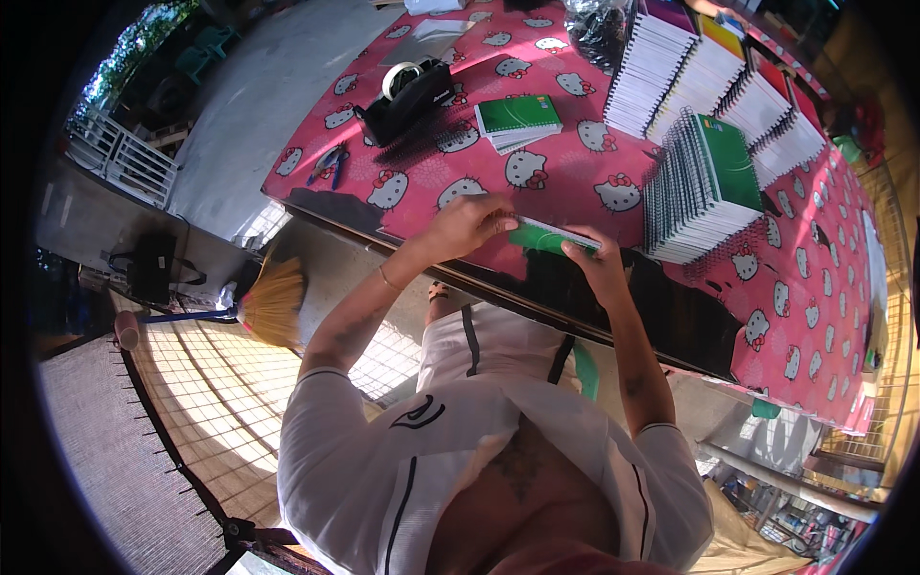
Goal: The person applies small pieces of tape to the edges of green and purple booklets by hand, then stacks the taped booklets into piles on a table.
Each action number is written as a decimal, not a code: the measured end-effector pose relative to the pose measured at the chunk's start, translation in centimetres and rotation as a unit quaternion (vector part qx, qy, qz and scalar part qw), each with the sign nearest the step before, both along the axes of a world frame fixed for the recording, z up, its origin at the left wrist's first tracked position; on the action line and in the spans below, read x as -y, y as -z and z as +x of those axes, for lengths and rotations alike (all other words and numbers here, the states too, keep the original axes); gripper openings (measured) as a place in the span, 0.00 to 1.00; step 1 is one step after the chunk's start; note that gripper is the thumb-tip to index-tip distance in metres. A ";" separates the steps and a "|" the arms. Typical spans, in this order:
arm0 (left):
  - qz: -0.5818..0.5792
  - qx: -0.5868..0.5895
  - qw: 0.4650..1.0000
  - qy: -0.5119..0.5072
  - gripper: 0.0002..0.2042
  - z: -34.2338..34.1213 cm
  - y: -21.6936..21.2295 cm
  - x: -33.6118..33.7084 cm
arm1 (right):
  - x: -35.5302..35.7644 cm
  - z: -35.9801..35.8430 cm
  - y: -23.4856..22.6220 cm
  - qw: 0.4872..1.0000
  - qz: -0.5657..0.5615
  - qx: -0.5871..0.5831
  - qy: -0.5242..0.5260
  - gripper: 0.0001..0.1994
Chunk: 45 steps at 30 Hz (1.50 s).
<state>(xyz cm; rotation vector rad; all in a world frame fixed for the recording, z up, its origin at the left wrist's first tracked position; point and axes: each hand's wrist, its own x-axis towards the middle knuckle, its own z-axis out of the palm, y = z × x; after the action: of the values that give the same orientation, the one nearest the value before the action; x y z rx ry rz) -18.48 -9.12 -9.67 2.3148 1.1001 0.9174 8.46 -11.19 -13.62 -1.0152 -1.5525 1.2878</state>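
At the table's near edge I hold a small green-covered notebook (540, 239) between both hands, tilted so its white page edge shows along the top. My left hand (472, 226) pinches its left end, with the fingers curled. Its right end is gripped by my right hand (598, 261), thumb on the green cover. Beyond them lies a small pile of green-covered notebooks (517, 115). To the right of my hands stands a tall stack of spiral-bound notebooks (704, 192) with a green cover showing.
A black tape dispenser (407, 101) and pliers (329, 165) lie at the left on the pink patterned tablecloth (613, 192). More spiral-bound stacks (666, 72) fill the far right, near a black plastic bag (594, 34). A broom (273, 302) is left of the table.
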 end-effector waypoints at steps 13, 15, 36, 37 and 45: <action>-0.084 0.009 0.996 -0.008 0.16 -0.2 -2.0 1.0 | 0.3 0.6 0.2 0.999 -0.017 0.021 -0.021 0.16; -0.062 0.017 0.998 -0.002 0.15 -0.3 -1.8 1.0 | 0.3 0.6 -0.3 0.999 -0.041 -0.004 -0.032 0.18; 0.003 0.013 1.000 0.009 0.12 -0.4 -1.0 1.3 | -0.1 -5.7 -5.0 0.914 0.290 0.276 0.067 0.09; 0.010 0.010 1.000 0.011 0.12 -0.5 -0.9 1.3 | -0.1 -5.7 -4.9 0.913 0.293 0.277 0.068 0.09; 0.065 -0.035 0.997 -0.020 0.12 0.2 -1.7 2.2 | 0.5 -1.9 -5.1 0.921 0.305 0.236 0.050 0.23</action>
<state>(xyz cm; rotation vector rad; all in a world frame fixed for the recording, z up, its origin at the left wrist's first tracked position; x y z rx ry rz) -18.30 -11.28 -7.98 2.4551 1.1508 0.9540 6.54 -11.67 -8.56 -1.0051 -2.0524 0.4260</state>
